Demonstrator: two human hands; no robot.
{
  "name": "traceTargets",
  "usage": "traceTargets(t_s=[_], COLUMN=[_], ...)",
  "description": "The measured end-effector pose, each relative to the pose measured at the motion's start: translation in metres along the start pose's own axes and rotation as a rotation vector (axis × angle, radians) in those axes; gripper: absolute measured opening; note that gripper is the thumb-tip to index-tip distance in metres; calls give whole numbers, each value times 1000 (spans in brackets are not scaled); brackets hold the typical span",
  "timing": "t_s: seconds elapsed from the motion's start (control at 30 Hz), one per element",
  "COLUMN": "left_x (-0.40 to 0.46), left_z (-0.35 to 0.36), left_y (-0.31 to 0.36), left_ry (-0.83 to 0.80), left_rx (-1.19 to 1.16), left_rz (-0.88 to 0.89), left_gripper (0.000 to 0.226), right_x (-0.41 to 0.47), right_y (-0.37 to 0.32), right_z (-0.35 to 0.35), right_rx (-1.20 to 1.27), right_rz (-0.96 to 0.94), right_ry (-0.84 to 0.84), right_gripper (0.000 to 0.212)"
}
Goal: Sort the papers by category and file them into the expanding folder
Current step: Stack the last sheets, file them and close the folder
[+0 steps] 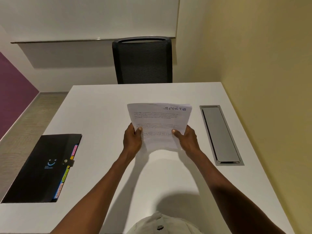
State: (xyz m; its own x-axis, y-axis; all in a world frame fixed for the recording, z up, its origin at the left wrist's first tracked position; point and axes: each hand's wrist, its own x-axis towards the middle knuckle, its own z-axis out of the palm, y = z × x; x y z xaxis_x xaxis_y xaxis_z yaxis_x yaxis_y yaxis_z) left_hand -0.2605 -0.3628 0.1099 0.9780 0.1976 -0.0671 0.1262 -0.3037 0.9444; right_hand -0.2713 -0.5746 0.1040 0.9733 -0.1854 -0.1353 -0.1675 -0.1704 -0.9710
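A stack of white printed papers [158, 119] is lifted above the middle of the white table [104, 105]; the top sheet has "SPORTS" handwritten at its upper right. My left hand [133, 138] grips the stack's lower left edge, thumb on top. My right hand [186, 138] grips the lower right edge the same way. The black expanding folder [42, 168] lies closed at the table's left, its snap strap fastened, with pink, yellow, green, orange and blue tabs sticking out along its right side.
A grey metal cable hatch [221, 135] is set into the table at the right. A black mesh office chair [142, 60] stands behind the far edge. A yellow wall runs close along the right side.
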Motion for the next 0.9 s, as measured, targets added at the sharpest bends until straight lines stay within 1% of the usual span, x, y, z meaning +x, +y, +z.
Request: traceTargets(t_s=[0.1,0.17,0.3,0.37,0.47,0.57,0.73,0.9], left_x=[0,-4,-11,-10,-7,-6,-5,21], left_z=[0,-1,-3,-5,-7,-2,8,1], left_y=[-6,-20,-53,-61,-64,-64,-72,-65], left_ry=[4,-18,-39,-55,-43,-33,-65,-71], left_rx=[-54,-55,17,69,118,100,150,216], left_rz=[26,-10,-113,-113,-68,-52,-100,-126], left_gripper=[25,24,14,16,25,27,29,24], right_x=[3,0,-8,-9,-5,-5,-7,14], right_y=[4,15,43,44,41,47,68,63], right_z=[3,7,17,19,20,23,33,34], right_rx=[-10,0,8,-4,0,-7,-60,-97], right_rz=[-14,14,88,94,78,69,119,81], right_ry=[9,-31,-90,-92,-104,-98,-97,-31], right_gripper=[33,34,34,32,28,29,37,27])
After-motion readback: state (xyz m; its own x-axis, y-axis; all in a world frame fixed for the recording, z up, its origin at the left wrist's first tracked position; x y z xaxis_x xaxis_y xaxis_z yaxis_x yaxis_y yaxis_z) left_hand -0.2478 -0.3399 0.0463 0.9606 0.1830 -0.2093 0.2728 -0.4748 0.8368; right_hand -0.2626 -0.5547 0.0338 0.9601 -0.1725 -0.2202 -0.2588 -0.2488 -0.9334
